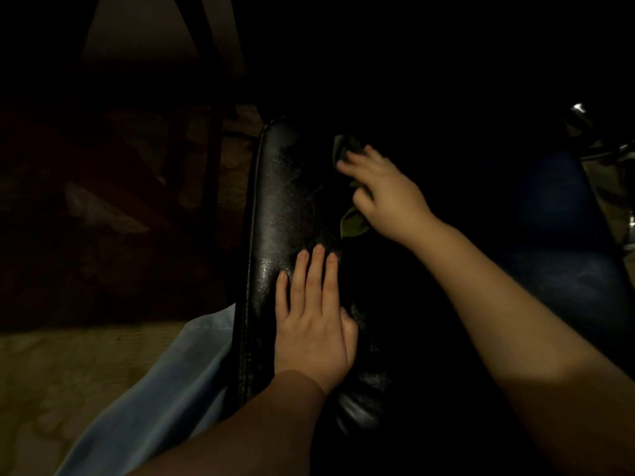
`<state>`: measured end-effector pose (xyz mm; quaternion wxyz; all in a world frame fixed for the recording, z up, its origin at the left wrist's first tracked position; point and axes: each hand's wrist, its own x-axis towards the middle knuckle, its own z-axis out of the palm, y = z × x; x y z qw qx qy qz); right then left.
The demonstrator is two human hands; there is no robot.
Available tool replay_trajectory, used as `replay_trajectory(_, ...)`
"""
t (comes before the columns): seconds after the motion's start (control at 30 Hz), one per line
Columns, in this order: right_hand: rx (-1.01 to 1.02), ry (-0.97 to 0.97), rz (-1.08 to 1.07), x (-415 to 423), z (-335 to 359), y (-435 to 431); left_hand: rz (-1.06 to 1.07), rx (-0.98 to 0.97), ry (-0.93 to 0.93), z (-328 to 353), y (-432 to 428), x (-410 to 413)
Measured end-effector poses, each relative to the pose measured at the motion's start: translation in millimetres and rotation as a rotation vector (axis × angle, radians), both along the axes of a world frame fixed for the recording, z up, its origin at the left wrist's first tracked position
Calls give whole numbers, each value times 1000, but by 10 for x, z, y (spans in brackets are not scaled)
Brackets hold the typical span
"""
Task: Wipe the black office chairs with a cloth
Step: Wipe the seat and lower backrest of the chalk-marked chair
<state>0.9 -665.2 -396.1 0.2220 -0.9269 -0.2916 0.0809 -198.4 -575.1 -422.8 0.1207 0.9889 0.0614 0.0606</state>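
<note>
Black leather-like chair (275, 214) was seen in dim light, centre frame. Left hand (314, 324) was laid flat on it, fingers extended, nearer. Farther right, right hand (381, 190) was closed on a green cloth (352, 223), pressed against the chair.

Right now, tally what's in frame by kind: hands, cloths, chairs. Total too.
Hands: 2, left hand flat on the chair, right hand gripping the cloth
Cloths: 1, green cloth
Chairs: 1 clearly seen, black chair; the rest of the frame is too dark to tell
Total: 4
</note>
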Motion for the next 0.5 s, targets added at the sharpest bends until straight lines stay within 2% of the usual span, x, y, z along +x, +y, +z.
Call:
replay_trajectory(0.13,10,39,146,-554,31,-180,-3,-15,-8,-1,-3,-2)
replay_trajectory(0.27,1,95,164,-867,95,-484,-12,-27,-2,-14,3,-10)
replay_trajectory(0.4,-56,57,158,-799,90,-707,-7,-31,-11,-21,4,-2)
replay_trajectory(0.5,-92,1,64,-548,65,-777,-2,-30,-17,-8,1,1)
